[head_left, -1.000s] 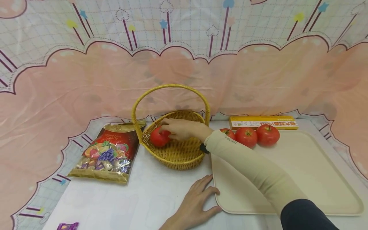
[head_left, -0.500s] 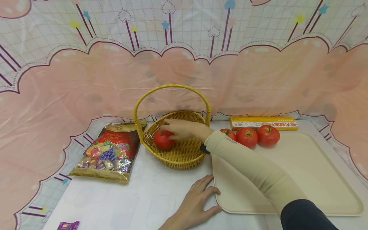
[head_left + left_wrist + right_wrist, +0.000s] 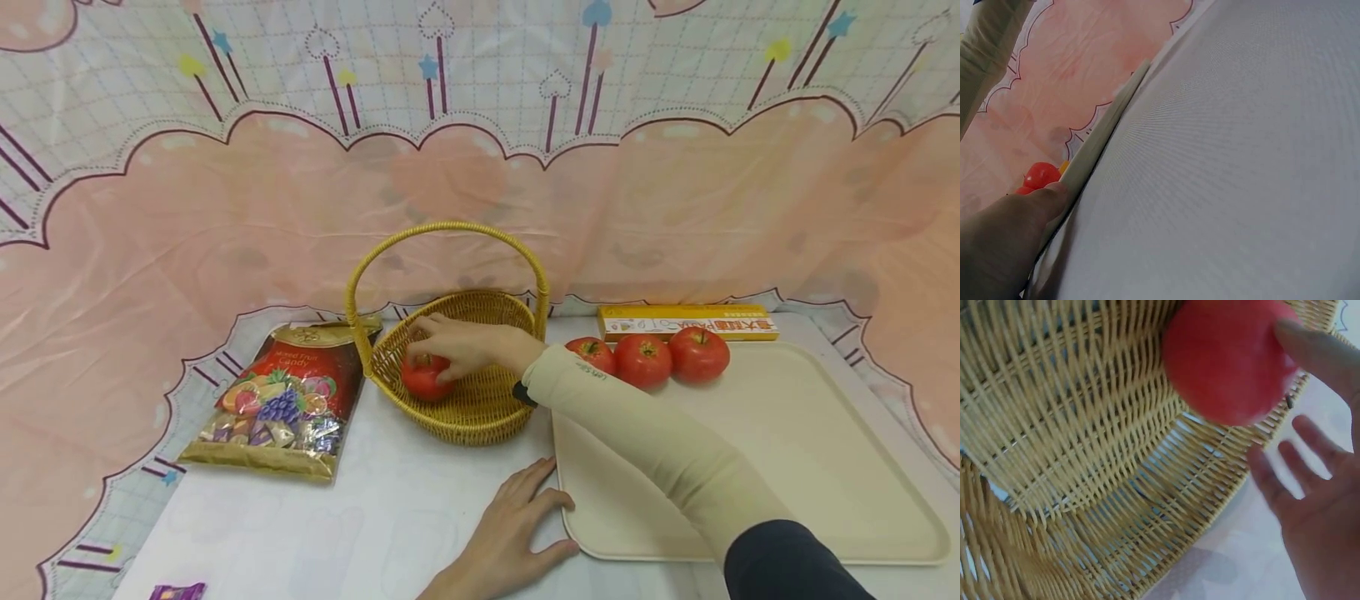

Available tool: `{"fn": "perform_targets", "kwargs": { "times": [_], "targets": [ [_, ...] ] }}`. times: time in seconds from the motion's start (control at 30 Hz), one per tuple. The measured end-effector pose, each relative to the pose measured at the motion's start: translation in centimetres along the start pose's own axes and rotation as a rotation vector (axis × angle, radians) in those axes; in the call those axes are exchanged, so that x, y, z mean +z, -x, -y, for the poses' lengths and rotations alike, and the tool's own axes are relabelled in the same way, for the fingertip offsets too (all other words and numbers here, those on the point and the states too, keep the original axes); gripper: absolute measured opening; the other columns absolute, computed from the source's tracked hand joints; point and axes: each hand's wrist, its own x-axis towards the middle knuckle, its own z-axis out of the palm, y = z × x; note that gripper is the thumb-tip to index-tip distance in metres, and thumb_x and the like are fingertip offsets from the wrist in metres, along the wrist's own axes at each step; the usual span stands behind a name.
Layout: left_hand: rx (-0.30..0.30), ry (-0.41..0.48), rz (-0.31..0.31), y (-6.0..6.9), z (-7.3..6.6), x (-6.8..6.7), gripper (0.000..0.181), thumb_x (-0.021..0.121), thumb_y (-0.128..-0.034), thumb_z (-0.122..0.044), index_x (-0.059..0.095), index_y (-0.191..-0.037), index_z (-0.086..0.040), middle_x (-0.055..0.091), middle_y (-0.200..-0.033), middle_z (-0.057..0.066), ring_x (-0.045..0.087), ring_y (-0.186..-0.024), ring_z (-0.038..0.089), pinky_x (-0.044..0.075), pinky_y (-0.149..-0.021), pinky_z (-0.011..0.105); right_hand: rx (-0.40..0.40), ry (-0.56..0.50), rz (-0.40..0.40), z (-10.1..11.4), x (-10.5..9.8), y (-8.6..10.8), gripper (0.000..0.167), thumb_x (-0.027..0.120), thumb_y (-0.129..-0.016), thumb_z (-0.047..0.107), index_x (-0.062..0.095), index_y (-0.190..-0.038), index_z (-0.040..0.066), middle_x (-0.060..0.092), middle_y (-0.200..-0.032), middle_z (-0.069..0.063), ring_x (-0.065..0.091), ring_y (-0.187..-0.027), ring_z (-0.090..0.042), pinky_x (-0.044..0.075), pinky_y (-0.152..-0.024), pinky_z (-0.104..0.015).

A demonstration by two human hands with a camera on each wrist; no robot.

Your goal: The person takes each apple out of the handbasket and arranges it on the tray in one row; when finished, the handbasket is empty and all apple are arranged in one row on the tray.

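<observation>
A red tomato [image 3: 427, 377] sits inside the left part of a yellow wicker basket [image 3: 472, 432]. Over it is my right hand [image 3: 468, 343]. In the right wrist view my thumb touches the tomato [image 3: 1229, 359], while the other fingers [image 3: 1266, 472] are spread apart from it. My left hand [image 3: 510, 529] lies on the table with loose fingers at the near left corner of a beige tray [image 3: 787, 467]; in the left wrist view its thumb rests along the tray rim [image 3: 1100, 134]. Several more tomatoes [image 3: 643, 361] stand at the tray's back left, one partly hidden by my right sleeve.
A bag of mixed fruit candy [image 3: 281, 400] lies left of the basket, whose tall handle [image 3: 450, 227] arches above my right hand. Behind the tray is a yellow pasta box [image 3: 690, 322]. A purple wrapped candy [image 3: 177, 592] lies at the front left.
The tomato in the basket has shifted slightly right and toward the front. My right hand's fingers have lifted and loosened from it. My left hand has stayed put.
</observation>
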Motion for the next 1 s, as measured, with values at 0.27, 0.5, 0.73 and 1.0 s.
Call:
{"fn": "perform_targets", "kwargs": {
  "times": [0.27,0.5,0.73,1.0],
  "targets": [
    [0.008,-0.004,-0.013,0.0,0.0,0.0,0.034,0.061,-0.0857,-0.051,0.054,-0.111,-0.030,0.039,-0.148,0.005,0.038,-0.137,0.024,0.040,-0.107,0.045,0.008,-0.045,0.113,0.4,0.5,-0.8,0.049,0.069,-0.085,0.024,0.049,-0.129,0.029,0.038,-0.134,-0.007,0.044,-0.121,-0.023,0.044,-0.101,-0.037],
    [0.013,-0.016,-0.008,0.0,0.1,0.1,0.034,0.061,-0.0859,-0.052,0.053,-0.111,-0.030,0.038,-0.149,0.006,0.038,-0.137,0.024,0.040,-0.107,0.044,0.092,-0.077,0.183,0.6,0.8,-1.5,0.055,0.070,-0.084,0.029,0.045,-0.133,0.034,0.029,-0.136,-0.008,0.047,-0.118,-0.024,0.047,-0.095,-0.035],
    [0.016,-0.007,-0.002,0.0,0.0,0.0,0.034,0.060,-0.0863,-0.052,0.053,-0.111,-0.030,0.039,-0.148,0.006,0.038,-0.137,0.024,0.039,-0.107,0.045,0.125,-0.178,0.228,0.3,1.0,-1.7,0.066,0.071,-0.082,0.032,0.039,-0.139,0.032,0.033,-0.133,-0.005,0.048,-0.115,-0.019,0.045,-0.098,-0.036],
    [0.028,-0.012,-0.022,0.0,0.1,0.0,0.033,0.060,-0.0865,-0.052,0.054,-0.110,-0.029,0.040,-0.147,0.007,0.039,-0.136,0.024,0.040,-0.106,0.045,0.105,-0.164,0.215,0.3,1.0,-1.7,0.066,0.072,-0.081,0.033,0.040,-0.139,0.032,0.036,-0.131,-0.005,0.049,-0.114,-0.018,0.046,-0.097,-0.034]
  ]
}}
